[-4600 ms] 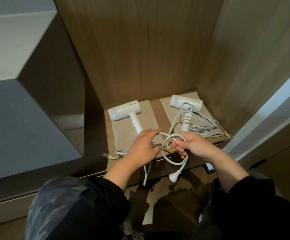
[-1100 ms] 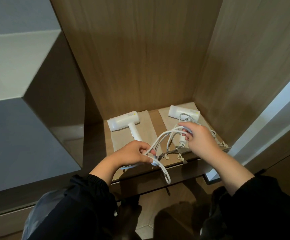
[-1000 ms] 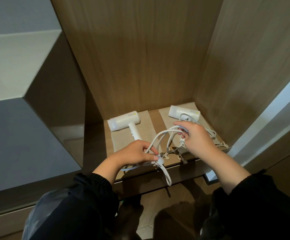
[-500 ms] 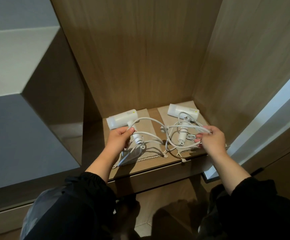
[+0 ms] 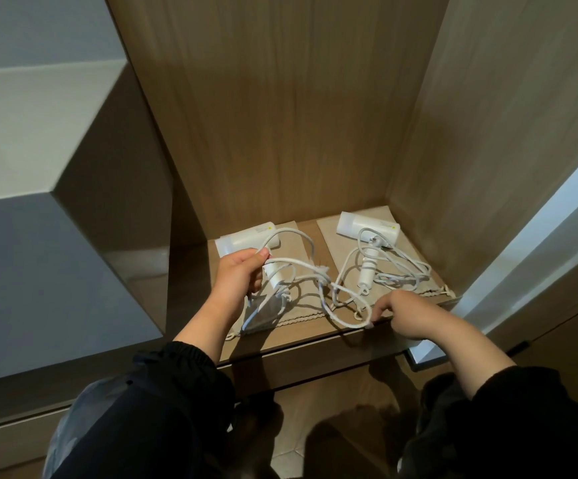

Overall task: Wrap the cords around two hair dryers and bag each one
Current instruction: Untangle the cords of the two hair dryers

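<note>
Two white hair dryers lie on a wooden shelf, each on a beige drawstring bag. My left hand [image 5: 237,276] grips the handle of the left hair dryer [image 5: 246,238], with its white cord [image 5: 310,271] looping loosely over the handle and trailing right. My right hand [image 5: 408,314] pinches the far end of that cord at the shelf's front edge. The right hair dryer [image 5: 367,229] lies untouched on the right bag [image 5: 336,243], its own cord [image 5: 405,271] piled beside it. The left bag [image 5: 294,305] is partly lifted under the left dryer.
The shelf [image 5: 315,335] sits in a narrow wooden alcove with a back panel and a right side panel [image 5: 488,133] close by. A grey cabinet block [image 5: 38,202] stands at the left. Tiled floor shows below the shelf edge.
My left hand moved up onto the left dryer's handle. My right hand drew the cord right, then came down to the shelf's front edge. The cord now loops over the handle.
</note>
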`<state>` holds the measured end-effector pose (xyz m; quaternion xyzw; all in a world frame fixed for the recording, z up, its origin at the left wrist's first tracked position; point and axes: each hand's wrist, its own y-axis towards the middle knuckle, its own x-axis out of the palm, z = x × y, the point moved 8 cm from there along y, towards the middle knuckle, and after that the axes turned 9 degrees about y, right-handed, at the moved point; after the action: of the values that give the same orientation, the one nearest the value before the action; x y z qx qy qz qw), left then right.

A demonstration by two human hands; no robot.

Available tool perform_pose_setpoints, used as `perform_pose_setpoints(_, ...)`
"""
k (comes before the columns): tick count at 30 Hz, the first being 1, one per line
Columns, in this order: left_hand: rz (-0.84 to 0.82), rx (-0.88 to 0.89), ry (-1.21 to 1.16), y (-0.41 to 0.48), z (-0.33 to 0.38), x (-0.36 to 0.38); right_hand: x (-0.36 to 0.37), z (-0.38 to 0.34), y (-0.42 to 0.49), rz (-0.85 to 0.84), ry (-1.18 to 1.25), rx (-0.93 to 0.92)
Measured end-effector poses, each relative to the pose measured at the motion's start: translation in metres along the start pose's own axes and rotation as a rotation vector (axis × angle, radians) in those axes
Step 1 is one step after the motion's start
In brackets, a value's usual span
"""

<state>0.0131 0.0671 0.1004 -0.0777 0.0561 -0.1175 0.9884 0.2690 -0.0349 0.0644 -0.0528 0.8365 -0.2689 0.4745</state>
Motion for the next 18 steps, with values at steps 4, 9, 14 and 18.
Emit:
perform_pose_setpoints(4,-0.079,0.043,0.064,-0.003,0.011,0.010,-0.024,-0.024,-0.003,0.208,0.255,-0.122)
perform_pose_setpoints(9,-0.197,0.119,0.180,-0.006,0.029,0.023,-0.058,-0.063,-0.011,0.346,0.659,-0.352)
perform_pose_setpoints(14,-0.301,0.148,0.325,-0.011,0.040,0.039,-0.064,-0.102,-0.022,0.218,0.628,-0.490)
perform_pose_setpoints(18,-0.291,0.120,0.308,-0.009,0.038,0.040,-0.057,-0.118,-0.030,0.110,0.613,-0.493)
